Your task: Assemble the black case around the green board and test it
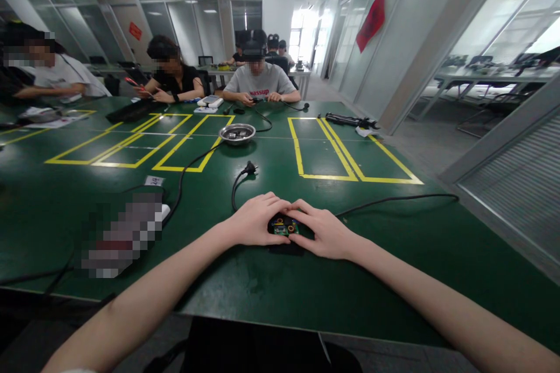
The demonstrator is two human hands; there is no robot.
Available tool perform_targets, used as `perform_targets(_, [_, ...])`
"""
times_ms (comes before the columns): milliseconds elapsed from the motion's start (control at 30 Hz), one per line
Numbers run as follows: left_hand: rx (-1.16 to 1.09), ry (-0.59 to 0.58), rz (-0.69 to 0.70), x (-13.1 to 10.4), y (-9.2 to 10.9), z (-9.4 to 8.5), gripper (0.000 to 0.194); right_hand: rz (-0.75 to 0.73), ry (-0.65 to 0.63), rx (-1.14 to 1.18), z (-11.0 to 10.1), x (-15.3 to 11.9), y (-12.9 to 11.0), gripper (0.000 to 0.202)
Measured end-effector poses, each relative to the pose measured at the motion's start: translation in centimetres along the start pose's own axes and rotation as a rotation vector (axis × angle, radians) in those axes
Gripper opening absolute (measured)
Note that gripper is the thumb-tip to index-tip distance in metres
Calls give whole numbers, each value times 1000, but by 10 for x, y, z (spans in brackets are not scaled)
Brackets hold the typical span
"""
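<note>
A small green circuit board (286, 229) with copper coils lies between my hands, set in what looks like a black case. My left hand (258, 218) curls round its left side, thumb at the near edge and fingers at the far edge. My right hand (326, 232) grips the opposite side in the same way, and the fingertips of both hands almost meet. Just beyond the left hand lies a black power plug (249, 168), its cord passing behind that hand. Another black cable (398, 198) leads off to the right from behind my right hand.
The green table (371, 297) bears yellow tape outlines (324, 148). A metal bowl (237, 134) with small parts stands ahead. To the left lies a blurred-out object (126, 233) with a cable. A black folded stand (350, 121) lies far right. Several people sit opposite.
</note>
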State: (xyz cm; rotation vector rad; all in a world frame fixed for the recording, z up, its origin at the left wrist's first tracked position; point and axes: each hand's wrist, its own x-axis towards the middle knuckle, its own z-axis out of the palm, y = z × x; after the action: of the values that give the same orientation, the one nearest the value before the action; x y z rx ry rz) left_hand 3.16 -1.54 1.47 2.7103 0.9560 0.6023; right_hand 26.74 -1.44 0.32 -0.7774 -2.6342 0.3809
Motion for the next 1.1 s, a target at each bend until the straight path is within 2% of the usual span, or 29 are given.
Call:
perform_targets(100, [30,5,-18,-1,-2,0,56,2,132,135,-7,-4,9,25])
perform_targets(200, [57,5,-19,-2,-4,2,45,28,155,210,-12,-8,18,12])
perform_targets(467, [42,1,-19,-3,-5,3,31,-25,144,310,-7,-5,26,32])
perform_targets(633, [32,12,-22,-3,-6,4,31,-50,120,277,-7,-2,23,30])
perform_targets(767, [35,27,3,-4,-9,1,39,-32,111,238,-6,-3,24,22])
perform_targets(900, [49,24,-5,-5,-12,-6,42,1,149,246,-4,-4,24,15])
perform_targets(1100, [73,-34,-33,-7,-13,-4,41,18,215,250,-6,-5,21,20])
